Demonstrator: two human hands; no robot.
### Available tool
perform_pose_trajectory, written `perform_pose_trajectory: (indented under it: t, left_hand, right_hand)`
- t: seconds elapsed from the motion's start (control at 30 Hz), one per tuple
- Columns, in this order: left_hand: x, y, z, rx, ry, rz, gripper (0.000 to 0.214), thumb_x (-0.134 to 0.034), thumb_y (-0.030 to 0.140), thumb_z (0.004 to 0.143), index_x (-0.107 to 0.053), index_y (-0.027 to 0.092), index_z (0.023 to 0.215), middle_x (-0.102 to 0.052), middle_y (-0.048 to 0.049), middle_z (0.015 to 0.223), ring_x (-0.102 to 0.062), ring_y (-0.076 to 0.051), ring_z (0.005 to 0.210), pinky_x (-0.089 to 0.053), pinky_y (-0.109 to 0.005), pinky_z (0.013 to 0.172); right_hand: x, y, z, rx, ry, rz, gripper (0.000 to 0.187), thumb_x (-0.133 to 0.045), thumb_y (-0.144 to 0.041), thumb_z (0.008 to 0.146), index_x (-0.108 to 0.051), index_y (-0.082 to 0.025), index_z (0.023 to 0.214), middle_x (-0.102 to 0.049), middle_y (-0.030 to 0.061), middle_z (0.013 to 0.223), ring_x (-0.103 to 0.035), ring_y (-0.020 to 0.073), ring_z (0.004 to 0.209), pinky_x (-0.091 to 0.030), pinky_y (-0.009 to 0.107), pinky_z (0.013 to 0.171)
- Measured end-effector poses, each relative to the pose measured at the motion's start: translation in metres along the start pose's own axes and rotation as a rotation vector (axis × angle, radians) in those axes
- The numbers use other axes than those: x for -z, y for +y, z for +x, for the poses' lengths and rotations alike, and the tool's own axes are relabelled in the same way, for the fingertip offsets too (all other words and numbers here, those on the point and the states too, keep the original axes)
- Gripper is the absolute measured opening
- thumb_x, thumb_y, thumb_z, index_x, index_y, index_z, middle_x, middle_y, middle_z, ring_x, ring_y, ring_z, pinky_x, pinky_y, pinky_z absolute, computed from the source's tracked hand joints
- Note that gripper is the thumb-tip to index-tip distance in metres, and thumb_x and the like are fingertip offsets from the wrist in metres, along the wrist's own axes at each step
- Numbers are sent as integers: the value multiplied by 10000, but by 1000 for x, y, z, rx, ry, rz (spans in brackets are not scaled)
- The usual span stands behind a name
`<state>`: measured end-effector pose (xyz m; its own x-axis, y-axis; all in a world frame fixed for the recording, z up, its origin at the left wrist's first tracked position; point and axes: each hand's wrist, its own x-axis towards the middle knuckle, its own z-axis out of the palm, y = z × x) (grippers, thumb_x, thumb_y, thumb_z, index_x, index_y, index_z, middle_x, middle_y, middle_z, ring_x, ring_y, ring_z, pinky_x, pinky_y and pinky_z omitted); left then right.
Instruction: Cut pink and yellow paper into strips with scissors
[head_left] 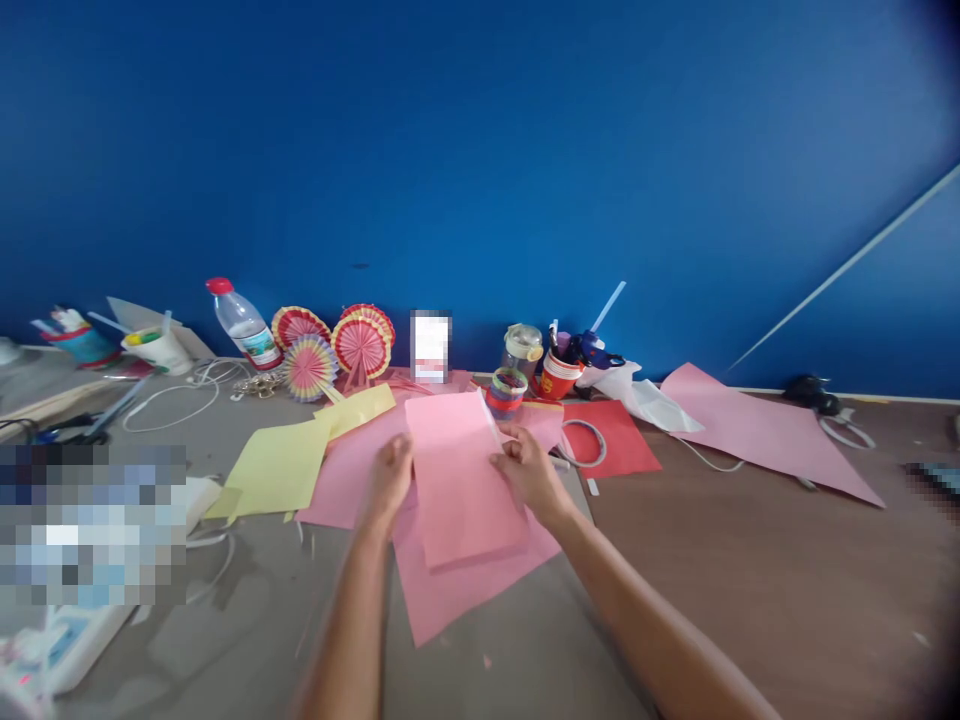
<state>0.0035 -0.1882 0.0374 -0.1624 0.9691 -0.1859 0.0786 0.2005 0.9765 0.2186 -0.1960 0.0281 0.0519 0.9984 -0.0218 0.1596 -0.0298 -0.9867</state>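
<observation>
A pink paper sheet (459, 470) lies on top of other pink sheets in the middle of the table. My left hand (390, 480) is closed on its left edge. My right hand (525, 468) pinches the sheet's right edge, where a narrow strip is folded up. A larger pink sheet (450, 590) lies underneath, and yellow sheets (281, 465) lie to the left.
Paper fans (334, 350), a water bottle (244, 325), cups with tools (559, 370), tape rolls (506, 390), a red sheet (622, 440) and a big pink sheet (757, 425) line the back by the blue wall. White cables (172, 400) and cups sit at left.
</observation>
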Motion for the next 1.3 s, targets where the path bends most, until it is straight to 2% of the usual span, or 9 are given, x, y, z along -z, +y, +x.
perform_pose_trajectory:
  t: [0.13,0.23,0.33,0.47,0.57,0.7,0.83,1.1,1.3]
  left_hand:
    - [45,9,20,-26,385,207,616,-504,451,818,-394,185,1362,-391,-195,1446,-382,-371,1302,-374,-533,976]
    - [76,-2,33,70,677,829,721,-546,434,760,-377,120,1386,-229,-272,1510,-327,-472,1298,-260,-679,971]
    - [93,-22,39,106,598,1067,488,-541,409,748,-604,84,1106,-490,-308,1305,-417,-492,1208,-222,-724,939]
    - [97,-35,36,-10,602,1076,259,-423,256,828,-650,151,893,-667,-194,1008,-596,-364,1000,-292,-630,957]
    - [90,-27,38,-99,678,1050,329,-330,214,875,-624,157,1012,-672,-182,994,-619,-319,953,-368,-537,928]
    - [68,-11,51,-245,720,1031,373,-285,201,909,-560,167,1158,-555,-168,1297,-505,-269,1205,-353,-428,1001]
    - [40,-6,67,-403,515,1133,323,-314,154,896,-591,191,1057,-462,-128,1417,-271,-286,1388,-232,-531,1075]
    - [35,-15,87,-399,258,1218,189,-501,246,838,-614,171,969,-674,-153,1061,-551,-309,1127,-250,-564,1038]
    - [26,-11,74,-468,299,1258,247,-397,177,860,-632,157,785,-689,-89,800,-630,-239,823,-105,-542,1096]
  right_hand:
    - [5,13,3,16,32,135,516,-570,-320,696,-461,-149,1170,-486,-55,666,-451,130,561,-342,252,519]
    - [9,17,5,41,67,132,499,-580,-312,700,-486,-150,1162,-478,-52,662,-429,125,564,-335,248,522]
    - [11,17,7,54,87,116,485,-582,-308,701,-500,-151,1153,-498,-40,678,-445,130,588,-353,248,540]
    - [13,15,7,60,79,128,506,-565,-329,720,-480,-146,1184,-516,-22,724,-470,141,618,-386,261,566]
    - [14,15,6,68,73,119,496,-561,-353,728,-486,-152,1174,-529,-17,731,-478,144,622,-398,264,576]
    - [13,15,3,83,46,104,474,-546,-363,752,-481,-157,1173,-549,-14,715,-502,155,625,-410,269,578]
    - [10,16,2,85,56,97,459,-546,-331,744,-485,-151,1161,-559,-16,698,-510,159,616,-406,264,557]
    - [11,21,3,59,47,131,486,-552,-320,751,-467,-161,1202,-580,-4,743,-529,159,635,-423,266,571]
    - [12,21,3,68,57,75,469,-540,-318,756,-472,-172,1197,-522,-30,698,-486,148,605,-405,261,565]
